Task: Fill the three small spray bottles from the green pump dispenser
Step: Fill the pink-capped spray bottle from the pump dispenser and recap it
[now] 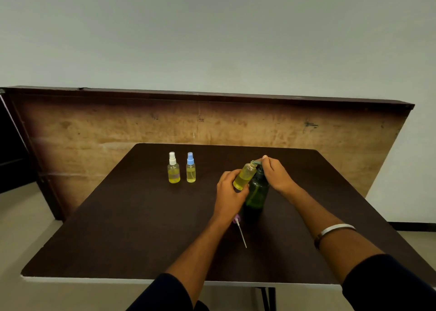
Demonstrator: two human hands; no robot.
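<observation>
Open spray bottle point(244, 176) in left hand point(230, 192), tilted.

Your open third bottle point(244, 176) is tilted at the green dispenser point(256, 194) spout, part-full yellow. Two capped bottles, white-topped point(173, 168) and blue-topped point(190, 168), stand upright far left.

The table point(132, 216) has a dark, matt, smooth top with a pale edge. On it, the bottles point(173, 172) look like clear glossy plastic, the dispenser point(256, 194) translucent green plastic. Behind the table, a board point(165, 124) shows worn, scuffed bare wood. The bangle point(335, 229) shines like metal.
</observation>
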